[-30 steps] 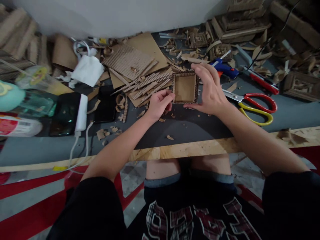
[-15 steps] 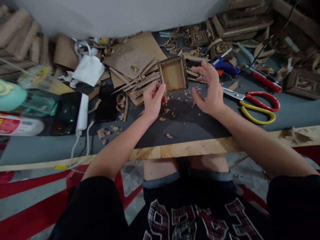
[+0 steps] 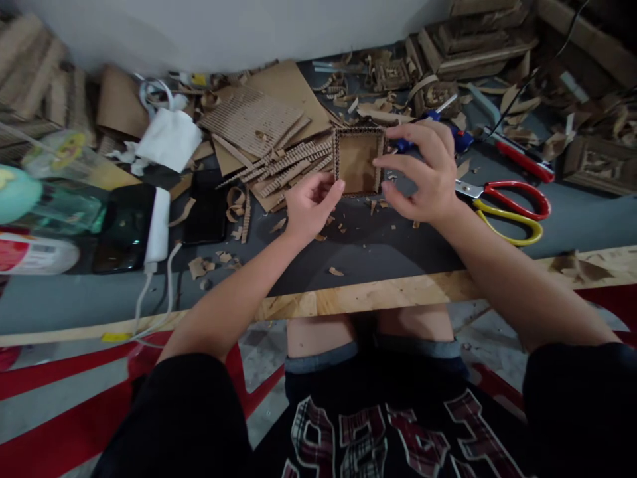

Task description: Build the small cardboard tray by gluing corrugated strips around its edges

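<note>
A small square cardboard tray with low corrugated walls is held up over the table, its open side facing me. My left hand pinches its lower left corner, thumb in front and the other fingers curled behind. Along the right wall, my right hand has its fingers bent around the edge, the index near the top corner and the thumb near the bottom one. Behind the tray's left side lie corrugated cardboard strips. A blue glue gun is partly hidden behind my right hand.
Scissors with red and yellow handles lie at the right, near red-handled pliers or cutters. Cardboard sheets are piled at the back. On the left are a phone, a white power adapter with a cable, and bottles.
The tray has moved slightly right and down and turned more squarely toward me. My right hand, spread apart from it before, has closed onto its right wall.
</note>
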Available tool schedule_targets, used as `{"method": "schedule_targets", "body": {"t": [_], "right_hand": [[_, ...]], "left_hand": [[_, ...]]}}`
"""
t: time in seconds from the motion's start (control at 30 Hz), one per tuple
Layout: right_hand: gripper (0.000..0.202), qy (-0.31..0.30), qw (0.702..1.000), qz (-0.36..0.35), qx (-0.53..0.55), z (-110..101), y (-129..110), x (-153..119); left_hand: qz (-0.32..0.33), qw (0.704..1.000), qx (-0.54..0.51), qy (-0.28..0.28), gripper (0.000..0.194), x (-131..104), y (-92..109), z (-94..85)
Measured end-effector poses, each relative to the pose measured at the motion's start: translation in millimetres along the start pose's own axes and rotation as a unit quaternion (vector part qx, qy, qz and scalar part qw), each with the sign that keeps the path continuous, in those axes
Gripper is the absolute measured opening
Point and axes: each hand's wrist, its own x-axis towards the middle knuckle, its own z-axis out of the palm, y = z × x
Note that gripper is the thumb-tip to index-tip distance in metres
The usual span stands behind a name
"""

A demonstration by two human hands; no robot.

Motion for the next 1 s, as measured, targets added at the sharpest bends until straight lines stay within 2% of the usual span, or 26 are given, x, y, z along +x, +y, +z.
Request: {"method": "schedule_targets", "body": {"t": [0.1,0.17,0.27,0.37,0.5,0.6,0.67,0.7,0.73,0.8,0.87,0.93,1.0], "right_hand": [[0.024,0.032,0.996,-0.083,-0.019,1.0,-2.7,2.4],[0.021,0.029,0.996,-0.077,-0.025,2.4,-5.7,4.3],[0.025,-0.039,0.999,-0.006,-0.003,3.3,-11.7,5.9],[0.033,-0.086,0.993,0.072,0.033,2.9,-14.9,3.2],[0.049,-0.055,0.986,0.157,0.007,4.3,-9.7,-5.0],[0.057,-0.075,0.98,0.184,-0.021,6.2,-5.7,-5.7],[0.054,-0.054,0.976,0.208,0.024,7.6,-7.7,-1.5],[0.05,-0.014,0.971,0.225,0.083,8.5,-10.4,1.5],[0.045,0.031,0.955,0.243,0.167,9.5,-13.7,4.6],[0.032,0.094,0.89,0.266,0.357,12.0,-20.4,10.0],[0.03,0.097,0.822,0.285,0.483,14.9,-23.4,13.7],[0.041,0.075,0.784,0.325,0.523,16.7,-21.4,16.2],[0.045,0.064,0.761,0.372,0.527,15.7,-17.1,19.4]], "left_hand": [[0.02,0.999,0.033,0.005,0.045,-1.9,-2.0,-1.6],[0.027,0.998,0.047,0.011,0.046,-1.7,-3.0,-2.1],[0.024,0.999,0.045,0.019,0.049,-0.9,-1.6,-1.0],[-0.012,0.999,0.025,0.028,0.054,-0.2,2.6,1.6],[-0.058,0.997,-0.006,0.049,0.062,3.1,5.4,2.8],[-0.073,0.995,-0.02,0.064,0.065,7.5,3.8,-0.1],[-0.077,0.994,-0.022,0.074,0.066,10.1,2.1,-2.6],[-0.08,0.994,-0.022,0.077,0.065,10.9,1.2,-3.4],[-0.082,0.993,-0.022,0.08,0.064,11.3,0.3,-3.8],[-0.088,0.992,-0.024,0.085,0.061,11.0,-1.7,-3.4],[-0.089,0.991,-0.031,0.09,0.058,10.3,-3.5,-2.6],[-0.081,0.992,-0.04,0.092,0.054,11.5,-3.0,-4.2],[-0.082,0.993,-0.043,0.078,0.049,16.1,2.4,-10.1]]}}
